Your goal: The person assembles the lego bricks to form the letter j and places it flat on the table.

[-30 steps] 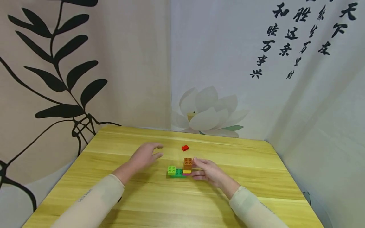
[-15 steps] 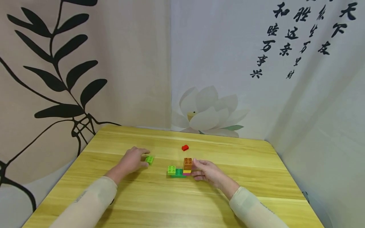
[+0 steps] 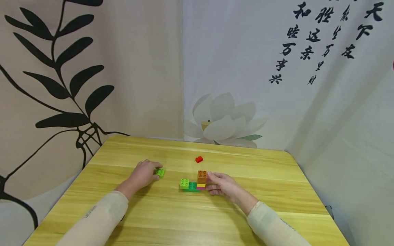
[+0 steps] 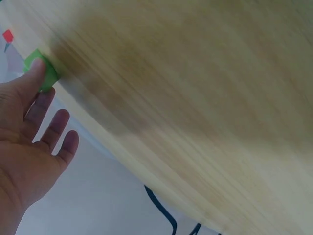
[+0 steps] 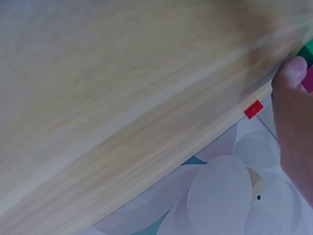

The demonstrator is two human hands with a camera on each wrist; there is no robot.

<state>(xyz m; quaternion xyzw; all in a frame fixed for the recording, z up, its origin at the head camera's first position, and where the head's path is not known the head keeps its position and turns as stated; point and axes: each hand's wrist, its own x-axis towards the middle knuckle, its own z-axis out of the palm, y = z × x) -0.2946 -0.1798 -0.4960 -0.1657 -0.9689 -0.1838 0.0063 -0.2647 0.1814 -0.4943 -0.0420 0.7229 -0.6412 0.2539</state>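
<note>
My left hand [image 3: 143, 173] is at the left of the table, with thumb and index finger pinching a lime green building block [image 3: 160, 173]. In the left wrist view, the thumb lies over that green block [image 4: 45, 71] while the other fingers stay loosely bent. Toward the middle stands a building-block assembly [image 3: 192, 186]: a green base, a lime block on its left end, and magenta, yellow and orange-brown layers stacked on its right. My right hand [image 3: 226, 186] holds the assembly's right end between thumb and fingers; the right wrist view shows the thumb [image 5: 293, 71] against it.
A small red block [image 3: 199, 159] lies behind the assembly, toward the far edge of the wooden table [image 3: 184, 218]. A curtain [image 3: 147, 68] with plant, lotus and character prints hangs behind the table.
My left hand has moved left and down, away from near the assembly, to the lime block, and its fingers have closed in on it. My right hand has stayed at the assembly.
</note>
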